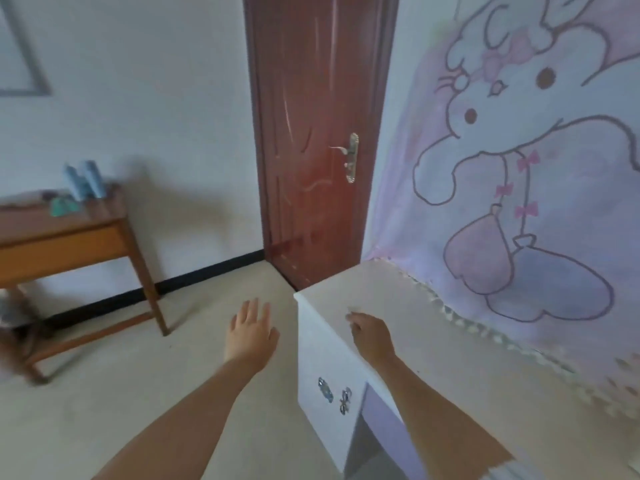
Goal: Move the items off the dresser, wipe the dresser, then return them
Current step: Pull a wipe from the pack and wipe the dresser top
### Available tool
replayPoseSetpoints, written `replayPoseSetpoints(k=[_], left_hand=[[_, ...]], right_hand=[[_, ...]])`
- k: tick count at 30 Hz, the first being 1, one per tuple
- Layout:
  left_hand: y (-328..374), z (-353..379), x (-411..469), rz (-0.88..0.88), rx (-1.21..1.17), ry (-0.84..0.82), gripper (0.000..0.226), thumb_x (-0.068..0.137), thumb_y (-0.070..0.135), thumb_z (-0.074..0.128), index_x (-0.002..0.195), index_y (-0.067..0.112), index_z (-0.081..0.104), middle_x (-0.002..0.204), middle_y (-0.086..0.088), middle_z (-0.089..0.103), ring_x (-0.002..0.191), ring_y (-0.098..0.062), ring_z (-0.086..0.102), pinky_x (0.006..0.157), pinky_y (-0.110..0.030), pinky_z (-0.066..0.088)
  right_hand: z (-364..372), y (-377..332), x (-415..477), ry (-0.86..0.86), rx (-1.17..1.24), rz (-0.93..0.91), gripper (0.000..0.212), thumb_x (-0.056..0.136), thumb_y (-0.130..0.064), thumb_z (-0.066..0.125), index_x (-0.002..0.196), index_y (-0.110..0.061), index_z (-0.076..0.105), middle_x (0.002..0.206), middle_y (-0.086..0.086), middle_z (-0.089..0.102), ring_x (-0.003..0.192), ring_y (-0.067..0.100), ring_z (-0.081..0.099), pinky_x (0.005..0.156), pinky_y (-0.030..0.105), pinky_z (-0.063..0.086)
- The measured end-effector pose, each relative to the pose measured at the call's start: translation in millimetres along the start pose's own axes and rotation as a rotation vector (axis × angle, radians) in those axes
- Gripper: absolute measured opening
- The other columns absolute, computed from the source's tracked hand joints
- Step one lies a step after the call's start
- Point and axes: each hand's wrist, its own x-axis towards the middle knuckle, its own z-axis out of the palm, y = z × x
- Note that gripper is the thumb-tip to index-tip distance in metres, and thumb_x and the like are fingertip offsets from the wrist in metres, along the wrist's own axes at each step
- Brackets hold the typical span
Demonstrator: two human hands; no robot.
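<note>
Head view: on my feed the cartoon-rabbit wall hanging (519, 168) fills the right wall. Its lace hem lies along the far edge of the white dresser (433, 341), which runs off the frame at near right. A brown door (311, 133) stands behind it. At far left a wooden counter (69, 244), cut by the frame edge, carries blue bottles (85, 180) and a blurred teal item (62, 206). My right hand (372, 336) is over the dresser top near its left edge, fingers loosely bent and holding nothing I can see; I cannot tell whether they touch it. My left hand (251, 332) is over the floor just left of the dresser, fingers (251, 308) straight and apart. Two small stickers (334, 394) mark the dresser's side.
</note>
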Motion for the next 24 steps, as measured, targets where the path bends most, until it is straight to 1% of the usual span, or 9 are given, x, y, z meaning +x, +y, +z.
replayPoseSetpoints(k=[2,4,7,9,11,14,19,21,24], left_hand=[[-50,-24,-8,-0.107,-0.021,0.053,0.055,0.097,0.031,0.032,0.147,0.017,0.014,0.157,-0.005,0.005,0.145,-0.023,0.001,0.117,-0.039,0.009],[-97,-48,-21,-0.186,-0.023,0.099,0.054,0.097,0.03,0.034,0.147,0.017,0.017,0.157,-0.006,0.006,0.145,-0.023,0.001,0.118,-0.04,0.01],[-164,-84,-45,-0.315,-0.04,0.196,0.052,0.097,0.029,0.034,0.146,0.017,0.021,0.157,-0.006,0.008,0.145,-0.022,0.001,0.118,-0.039,0.009],[-204,-106,-62,-0.396,-0.044,0.253,0.052,0.097,0.028,0.034,0.146,0.016,0.021,0.156,-0.005,0.01,0.145,-0.022,0.001,0.117,-0.038,0.01],[-247,-129,-83,-0.468,-0.03,0.303,0.053,0.096,0.028,0.036,0.146,0.017,0.021,0.156,-0.004,0.01,0.145,-0.022,0.001,0.118,-0.039,0.009],[-308,-157,-123,-0.553,-0.011,0.394,0.05,0.096,0.028,0.035,0.144,0.018,0.025,0.156,-0.005,0.013,0.145,-0.021,0.003,0.118,-0.04,0.011],[-392,-195,-212,-0.727,0.086,0.449,0.052,0.097,0.029,0.036,0.145,0.016,0.022,0.156,-0.005,0.01,0.145,-0.021,0.001,0.117,-0.036,0.01],[-421,-204,-244,-0.803,0.127,0.45,0.053,0.096,0.03,0.036,0.146,0.016,0.022,0.156,-0.005,0.011,0.145,-0.022,0.002,0.116,-0.036,0.011],[-453,-214,-275,-0.888,0.18,0.441,0.054,0.096,0.031,0.037,0.145,0.016,0.023,0.156,-0.006,0.012,0.145,-0.023,0.004,0.116,-0.037,0.014]], right_hand=[[12,-55,17,-0.052,0.015,-0.075,0.024,0.092,-0.008,0.049,0.102,-0.009,0.07,0.09,0.001,0.071,0.095,0.023,0.059,0.084,0.022,0.039],[23,-110,24,-0.074,0.053,-0.14,0.032,0.092,-0.016,0.051,0.062,-0.026,0.059,0.063,-0.02,0.052,0.078,0.014,0.049,0.064,0.014,0.031],[51,-181,29,-0.19,0.105,-0.256,0.018,0.091,-0.021,0.055,0.096,-0.02,0.072,0.101,-0.01,0.068,0.093,0.011,0.062,0.061,0.002,0.035],[73,-224,29,-0.243,0.072,-0.359,0.022,0.091,-0.018,0.055,0.105,-0.011,0.069,0.116,0.001,0.065,0.106,0.015,0.06,0.069,0.01,0.038],[101,-273,27,-0.29,0.007,-0.446,0.023,0.09,-0.013,0.052,0.104,-0.011,0.069,0.11,0.002,0.061,0.108,0.021,0.056,0.074,0.021,0.036],[145,-343,16,-0.329,0.019,-0.529,0.023,0.088,-0.006,0.049,0.102,-0.008,0.067,0.089,-0.008,0.047,0.109,0.022,0.051,0.071,0.015,0.028],[207,-447,-11,-0.47,0.074,-0.683,0.015,0.087,-0.01,0.054,0.089,-0.006,0.068,0.095,0.0,0.045,0.094,0.014,0.045,0.082,0.022,0.033],[232,-482,-27,-0.507,0.076,-0.732,0.029,0.085,-0.006,0.049,0.057,-0.007,0.053,0.076,0.004,0.041,0.074,0.011,0.04,0.067,0.018,0.034],[267,-517,-46,-0.531,0.059,-0.796,0.032,0.088,-0.005,0.045,0.057,-0.002,0.05,0.079,0.01,0.044,0.074,0.017,0.042,0.057,0.02,0.03]])
